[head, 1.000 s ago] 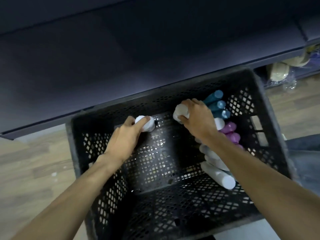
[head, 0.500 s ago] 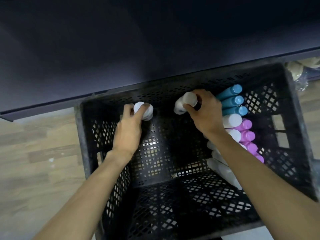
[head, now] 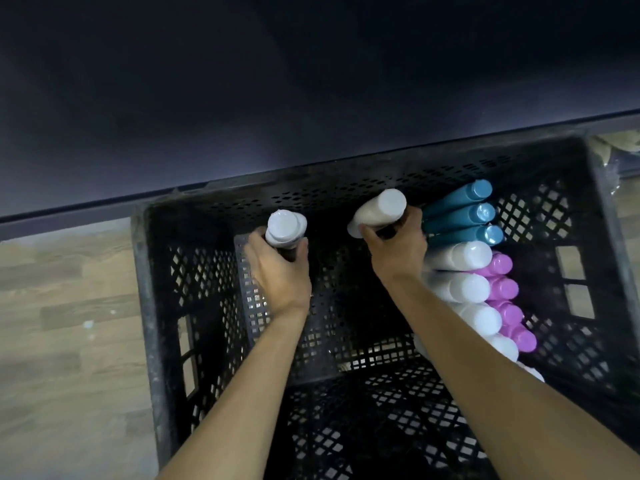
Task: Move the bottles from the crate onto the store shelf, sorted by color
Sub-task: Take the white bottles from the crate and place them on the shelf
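Note:
A black lattice crate (head: 149, 306) stands on the floor below a dark shelf (head: 311, 98). My left hand (head: 278, 271) is closed around a white-capped bottle (head: 285, 225), held upright near the crate's far wall. My right hand (head: 394, 252) grips another white bottle (head: 379, 209), tilted with its cap up and to the right. Along the crate's right side lie three teal bottles (head: 460, 213), several white bottles (head: 464, 287) and several pink bottles (head: 504, 294), partly hidden by my right forearm.
Wood-pattern floor (head: 62, 323) lies left of the crate. The shelf's front edge (head: 104, 206) runs just beyond the crate's far rim. Pale bagged items (head: 620, 147) sit at the far right under the shelf.
Both hands have lifted their white bottles higher toward the crate's far rim. The view has moved closer, so the crate and bottles look larger.

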The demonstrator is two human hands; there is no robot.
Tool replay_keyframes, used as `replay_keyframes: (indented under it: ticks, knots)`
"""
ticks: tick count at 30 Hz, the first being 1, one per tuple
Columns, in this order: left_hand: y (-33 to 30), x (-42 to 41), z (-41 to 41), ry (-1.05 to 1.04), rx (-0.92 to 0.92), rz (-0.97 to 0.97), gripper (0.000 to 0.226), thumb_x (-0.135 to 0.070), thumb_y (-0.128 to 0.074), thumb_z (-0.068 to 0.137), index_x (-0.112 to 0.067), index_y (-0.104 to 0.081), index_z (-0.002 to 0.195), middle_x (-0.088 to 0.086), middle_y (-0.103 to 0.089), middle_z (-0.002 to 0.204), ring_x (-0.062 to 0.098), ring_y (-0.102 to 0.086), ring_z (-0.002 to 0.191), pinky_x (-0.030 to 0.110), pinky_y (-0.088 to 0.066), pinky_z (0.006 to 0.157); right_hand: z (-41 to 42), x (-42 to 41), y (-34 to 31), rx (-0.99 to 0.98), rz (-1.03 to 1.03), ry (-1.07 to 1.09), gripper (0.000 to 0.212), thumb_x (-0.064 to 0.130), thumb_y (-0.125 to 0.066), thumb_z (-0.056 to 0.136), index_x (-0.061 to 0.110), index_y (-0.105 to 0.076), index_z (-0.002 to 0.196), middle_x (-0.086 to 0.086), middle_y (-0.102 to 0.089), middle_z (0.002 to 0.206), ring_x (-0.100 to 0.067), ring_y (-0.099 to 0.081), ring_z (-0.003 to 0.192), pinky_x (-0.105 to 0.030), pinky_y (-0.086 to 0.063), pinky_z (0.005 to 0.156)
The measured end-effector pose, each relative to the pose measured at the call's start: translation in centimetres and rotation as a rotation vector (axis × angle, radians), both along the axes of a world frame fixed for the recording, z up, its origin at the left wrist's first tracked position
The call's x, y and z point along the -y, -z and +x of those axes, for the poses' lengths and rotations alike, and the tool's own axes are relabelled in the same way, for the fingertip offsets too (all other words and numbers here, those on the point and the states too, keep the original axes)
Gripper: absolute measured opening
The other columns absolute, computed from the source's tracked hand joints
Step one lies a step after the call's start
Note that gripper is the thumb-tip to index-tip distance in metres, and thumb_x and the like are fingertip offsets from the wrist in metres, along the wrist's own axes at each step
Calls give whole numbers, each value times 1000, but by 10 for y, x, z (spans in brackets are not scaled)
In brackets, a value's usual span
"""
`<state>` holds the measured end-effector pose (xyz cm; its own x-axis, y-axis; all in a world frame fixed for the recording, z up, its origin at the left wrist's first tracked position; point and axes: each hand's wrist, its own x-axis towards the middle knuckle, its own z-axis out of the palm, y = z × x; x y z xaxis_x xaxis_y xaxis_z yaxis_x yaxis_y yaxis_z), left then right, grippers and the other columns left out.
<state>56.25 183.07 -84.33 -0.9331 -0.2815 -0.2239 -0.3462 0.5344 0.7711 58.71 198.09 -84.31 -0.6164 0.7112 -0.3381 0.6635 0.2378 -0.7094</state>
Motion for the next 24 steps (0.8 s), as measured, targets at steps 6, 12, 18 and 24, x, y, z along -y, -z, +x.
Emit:
replay_keyframes:
  ticks: [6,12,18,24]
  knots:
    - [32,-27,-12,-333,108,152,69,-29,-88,67,-15,-47,120,2,-54,121,18,-52,113,24,-40,95,-14,18,35,-23,-70,180,63,26,-84,73,9,-45,120,-9,-59,119,-22,-57,107,-27,-43,86]
    - [52,-42,-19,-525,89,349,70,-26,-90,63,-31,-38,110,-11,-51,108,5,-50,97,9,-38,77,-20,19,54,-37,-73,264,68,26,-82,74,13,-44,129,-10,-59,127,-30,-55,118,-33,-43,93]
    - [31,-21,-8,-349,-35,272,64,-18,-89,64,-21,-55,117,-10,-61,107,5,-57,97,-2,-42,75,-6,7,26,-61,3,143,66,30,-84,69,16,-47,121,-3,-60,111,-27,-58,110,-25,-38,84]
    - [-92,13,22,23,12,18,78,-35,-89,61,-22,-42,121,-7,-58,100,17,-60,92,20,-46,78,33,13,-75,-30,94,-57,59,33,-85,65,22,-48,109,7,-55,95,-18,-59,97,-16,-36,81]
